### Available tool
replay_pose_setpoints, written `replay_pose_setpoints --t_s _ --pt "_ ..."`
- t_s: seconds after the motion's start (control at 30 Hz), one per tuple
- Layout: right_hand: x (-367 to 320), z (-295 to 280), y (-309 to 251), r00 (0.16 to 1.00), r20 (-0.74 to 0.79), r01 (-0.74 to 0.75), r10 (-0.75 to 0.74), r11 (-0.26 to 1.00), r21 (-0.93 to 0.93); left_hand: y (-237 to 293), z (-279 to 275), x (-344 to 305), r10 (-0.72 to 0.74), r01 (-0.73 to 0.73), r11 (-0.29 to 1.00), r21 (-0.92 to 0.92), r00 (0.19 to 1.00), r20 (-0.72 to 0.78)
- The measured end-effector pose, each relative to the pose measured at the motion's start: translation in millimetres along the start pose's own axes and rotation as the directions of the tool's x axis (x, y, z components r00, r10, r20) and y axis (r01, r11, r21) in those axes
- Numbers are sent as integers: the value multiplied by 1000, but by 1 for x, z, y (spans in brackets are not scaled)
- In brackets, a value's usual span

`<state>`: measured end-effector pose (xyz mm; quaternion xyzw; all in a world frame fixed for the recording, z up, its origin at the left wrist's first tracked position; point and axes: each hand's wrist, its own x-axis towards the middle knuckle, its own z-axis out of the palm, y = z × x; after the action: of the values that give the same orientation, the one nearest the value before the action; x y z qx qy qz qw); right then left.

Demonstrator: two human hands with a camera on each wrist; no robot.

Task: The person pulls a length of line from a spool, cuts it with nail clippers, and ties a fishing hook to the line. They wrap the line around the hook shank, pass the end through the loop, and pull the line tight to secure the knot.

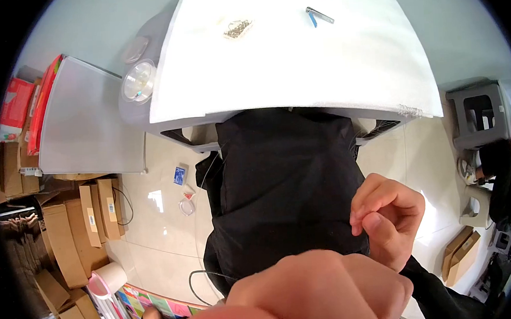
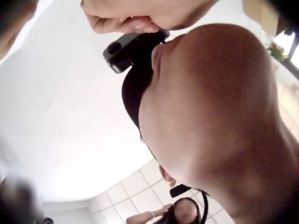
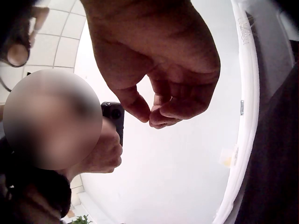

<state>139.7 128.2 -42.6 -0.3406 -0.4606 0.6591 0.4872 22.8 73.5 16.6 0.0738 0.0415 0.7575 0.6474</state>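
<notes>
My left hand (image 1: 314,289) is raised close to the head camera, its fingers curled into a loose fist that fills the bottom of the head view. In the left wrist view its curled fingers overlap the end of the black head-worn camera (image 2: 119,53). To the right, over my lap, my right hand (image 1: 392,216) hangs in the air with bent fingers. Its thumb tip (image 3: 145,116) meets the fingertips, and I cannot tell whether something thin lies between them. On the white-covered table (image 1: 285,71) lie nail clippers (image 1: 320,16) and a small pile of metal bits (image 1: 238,28).
Black cloth (image 1: 285,175) covers my lap under the table's front edge. Clear round containers (image 1: 139,82) stand left of the table. A grey panel (image 1: 88,116) and cardboard boxes (image 1: 69,244) fill the left side. A grey stool (image 1: 478,116) stands at the right.
</notes>
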Motion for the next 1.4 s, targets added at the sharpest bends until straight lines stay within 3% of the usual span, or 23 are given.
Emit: replay_pose_setpoints --t_s 1.4 --pt "0 -1 1 1000 -9 -5 5 999 -35 -4 4 0 -110 110 994 -5 993 52"
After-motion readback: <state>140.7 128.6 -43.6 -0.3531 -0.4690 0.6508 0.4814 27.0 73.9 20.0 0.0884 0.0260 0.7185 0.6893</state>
